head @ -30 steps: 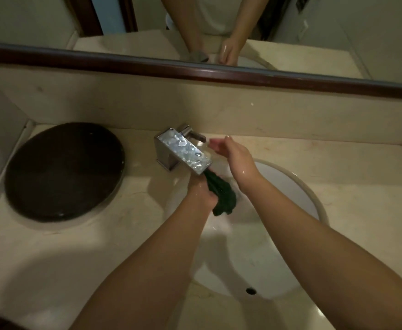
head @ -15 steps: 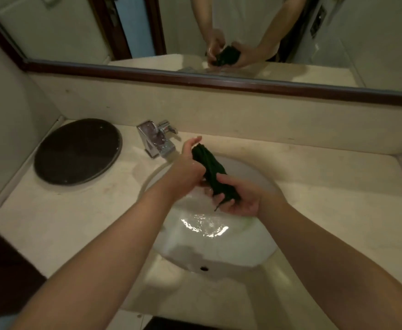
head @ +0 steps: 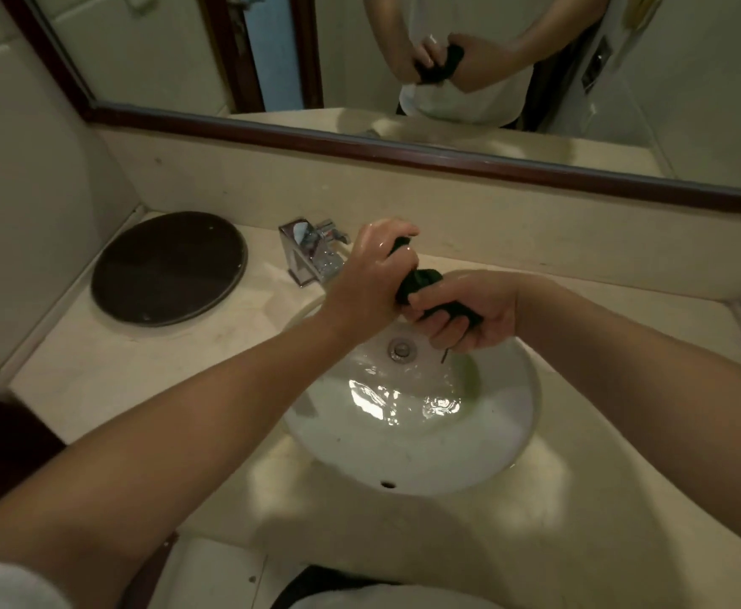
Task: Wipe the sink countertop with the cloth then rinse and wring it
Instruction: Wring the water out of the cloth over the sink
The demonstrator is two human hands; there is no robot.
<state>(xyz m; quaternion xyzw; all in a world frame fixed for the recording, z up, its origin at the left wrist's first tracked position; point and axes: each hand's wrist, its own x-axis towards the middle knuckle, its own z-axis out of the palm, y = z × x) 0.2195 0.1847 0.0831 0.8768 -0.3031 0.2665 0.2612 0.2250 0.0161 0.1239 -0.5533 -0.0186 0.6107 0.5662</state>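
1. Over the far half of the round white ceramic sink basin [head: 482, 450], both hands hold a dark green, twisted wet cloth [head: 419, 281] above the water.
2. The left hand [head: 373, 274] is closed in a fist around the far, upper end of the cloth, its wet knuckles turned toward the back wall.
3. The right hand [head: 469, 314] is closed around the near, lower end, fingers [head: 443, 329] curled under it; a thin dark strand hangs below this fist.
4. The two fists sit just beside each other, touching or nearly so, with a short bunched stretch of cloth showing between them.
5. Shallow water lies in the basin and catches bright reflections; the round metal drain [head: 401, 348] sits just below the hands, and a small overflow hole [head: 387, 484] shows at the basin's near wall.
6. A square chrome faucet [head: 311, 252] stands on the beige stone surface [head: 109, 367] at the basin's far left rim, just left of the left hand.
7. A dark, round, flat tray [head: 168, 268] rests near the surface's far left corner, well apart from the basin.
8. A mirror with a dark wooden frame [head: 403, 153] runs along the back wall and reflects the person's hands gripping the cloth.
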